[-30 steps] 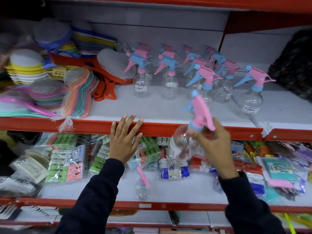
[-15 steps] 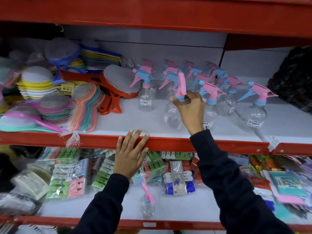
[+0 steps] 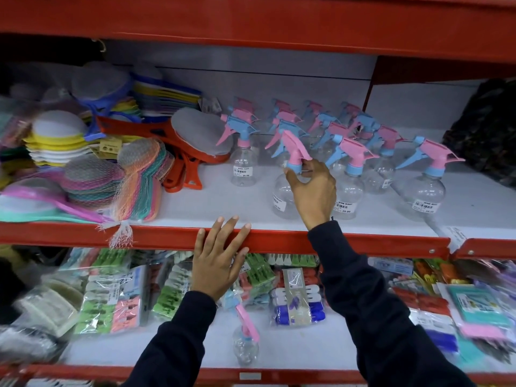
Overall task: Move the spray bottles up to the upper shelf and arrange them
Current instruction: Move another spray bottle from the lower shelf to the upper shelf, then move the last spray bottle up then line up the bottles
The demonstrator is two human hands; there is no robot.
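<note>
My right hand (image 3: 314, 191) grips the neck of a clear spray bottle with a pink trigger head (image 3: 283, 198), which stands on the white upper shelf (image 3: 212, 202) in front of the rows. Several clear spray bottles with pink and blue heads (image 3: 349, 152) stand in rows behind and to the right of it, one (image 3: 424, 188) at the far right. My left hand (image 3: 217, 263) lies flat with fingers spread on the red front rail (image 3: 156, 237) of that shelf. One more spray bottle (image 3: 245, 342) stands on the lower shelf, between my arms.
Netted scrubbers (image 3: 111, 180), stacked sponges (image 3: 55, 141) and orange-handled brushes (image 3: 195, 143) fill the upper shelf's left half. Bags of clothes pegs (image 3: 111, 300) and other packets (image 3: 474, 305) line the lower shelf. A red shelf (image 3: 251, 20) hangs overhead; a dark patterned thing (image 3: 485, 132) sits far right.
My right hand has carried the spray bottle from below the rail up onto the upper shelf and set it down upright among the rows. My left hand stays on the rail.
</note>
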